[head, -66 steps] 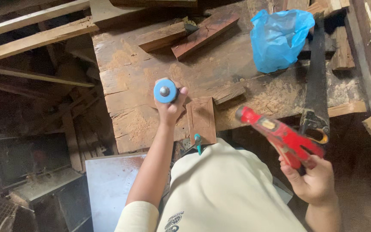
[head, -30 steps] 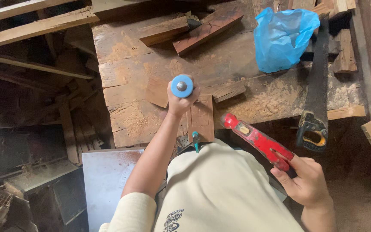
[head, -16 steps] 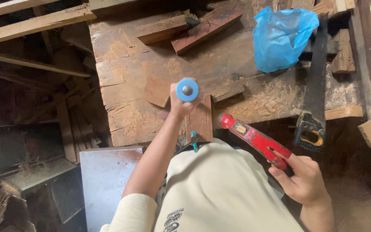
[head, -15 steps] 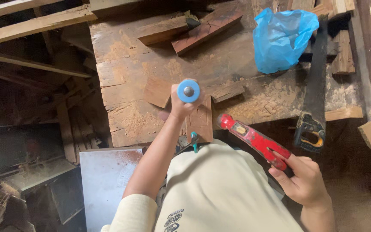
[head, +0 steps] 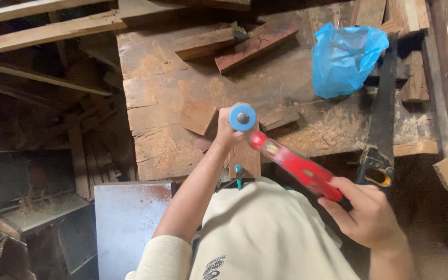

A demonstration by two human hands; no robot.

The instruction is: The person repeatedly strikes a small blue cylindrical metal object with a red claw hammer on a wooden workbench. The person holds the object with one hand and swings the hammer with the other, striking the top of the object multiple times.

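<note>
Two hands were busy at this point, so going left to right; far left was just a pile of loose planks [head: 42, 31] and a pale metal sheet [head: 130, 218] propped below the counter [head: 156, 98]; the counter top itself was rough, dusted with sawdust, with a few wood offcuts [head: 237, 44] near the back. The left hand [head: 228, 136] was closed around a tool with a round blue cap [head: 242, 117], seen end-on, so I couldn't tell what the working end was; it stood on a small upright-grained wood block [head: 245, 158] at the near edge of the counter. Just right of that, the red hammer-like tool [head: 295, 165] was gripped by the right hand [head: 366, 218], fingers wrapped round the handle end, and its head was blurred and right beside the blue cap. My guess at doing this bit well: keep the blue-capped tool plumb, land the red head square on the cap and not on the knuckles, and keep the block from skating on that sawdust. Further right a hand saw [head: 382, 124] lay along the counter, and a crumpled blue plastic bag [head: 346, 59] sat near the back, well apart from the work.
</note>
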